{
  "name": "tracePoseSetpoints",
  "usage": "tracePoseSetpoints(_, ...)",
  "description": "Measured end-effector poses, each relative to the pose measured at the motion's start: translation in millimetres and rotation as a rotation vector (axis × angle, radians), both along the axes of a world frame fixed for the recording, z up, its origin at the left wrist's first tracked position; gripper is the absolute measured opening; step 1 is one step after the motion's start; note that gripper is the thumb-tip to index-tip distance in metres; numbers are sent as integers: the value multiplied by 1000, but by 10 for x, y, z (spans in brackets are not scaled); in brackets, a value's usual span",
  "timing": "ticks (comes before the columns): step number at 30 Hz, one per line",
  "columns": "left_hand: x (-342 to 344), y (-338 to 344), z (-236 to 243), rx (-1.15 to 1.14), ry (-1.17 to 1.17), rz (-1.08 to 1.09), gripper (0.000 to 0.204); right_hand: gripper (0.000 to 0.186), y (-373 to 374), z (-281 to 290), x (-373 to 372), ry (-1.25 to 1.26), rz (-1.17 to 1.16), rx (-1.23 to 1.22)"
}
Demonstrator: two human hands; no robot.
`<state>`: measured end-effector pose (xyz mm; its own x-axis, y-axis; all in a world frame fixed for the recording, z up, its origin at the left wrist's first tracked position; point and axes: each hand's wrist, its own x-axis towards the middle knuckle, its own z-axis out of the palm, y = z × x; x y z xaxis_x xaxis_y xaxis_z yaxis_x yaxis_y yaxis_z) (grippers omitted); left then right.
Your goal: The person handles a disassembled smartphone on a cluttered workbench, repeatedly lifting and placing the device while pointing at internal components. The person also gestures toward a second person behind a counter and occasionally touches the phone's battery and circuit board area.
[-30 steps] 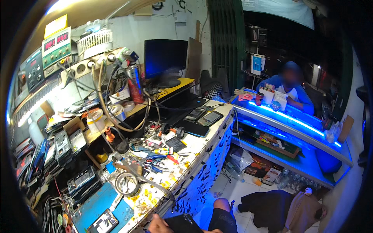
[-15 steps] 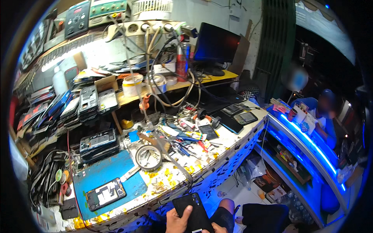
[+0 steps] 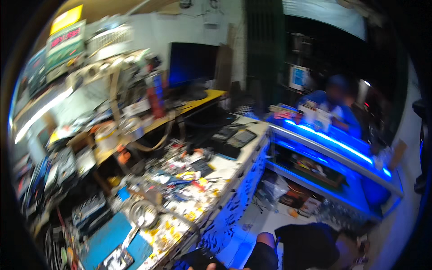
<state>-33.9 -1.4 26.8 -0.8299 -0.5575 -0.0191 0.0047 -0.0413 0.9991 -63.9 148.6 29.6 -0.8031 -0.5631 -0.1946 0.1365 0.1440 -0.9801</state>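
Observation:
At the lower edge, a black phone (image 3: 194,258) is partly cut off and smeared by motion. Only the thumb and a bit of my left hand (image 3: 210,267) show, closed on it. Of my right hand (image 3: 235,268) just a sliver appears at the frame's bottom, its fingers mostly hidden. To the left, on the workbench, lies an opened phone (image 3: 116,259) with its insides exposed, resting on a blue mat (image 3: 100,237). A roll of tape (image 3: 155,217) sits beyond that mat.
Tools and small parts (image 3: 180,173) crowd the bench, with stacked phone parts (image 3: 87,208) at left. A yellow-edged shelf (image 3: 211,95) carries a monitor (image 3: 191,63). Right stands a blue-lit glass counter (image 3: 324,135), with another person (image 3: 335,105) behind it. A dark-clothed knee (image 3: 263,254) is below.
The view has swung to the right and blurred, so the bench shifts left. My hands and the black phone have dropped lower, mostly out of the frame.

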Motion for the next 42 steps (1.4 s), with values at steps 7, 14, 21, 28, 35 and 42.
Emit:
tracePoseSetpoints(7,-59,-190,-386,-192,62,162,33,44,-149,-152,201,235,63,168)
tracePoseSetpoints(14,40,-228,-237,188,122,-190,28,37,-9,-19,98,182,14,0)
tracePoseSetpoints(21,210,-227,-131,602,273,-546,68,35,221,-114,-86,-41,355,-325)
tracePoseSetpoints(28,210,-332,-360,377,240,-471,87,42,-105,-129,49,273,30,-483)
tracePoseSetpoints(35,54,-192,-454,89,319,-243,86,44,-25,-193,122,256,96,-90)
tracePoseSetpoints(42,131,-217,-207,89,11,-186,26,42,136,-144,-30,273,-48,-62)
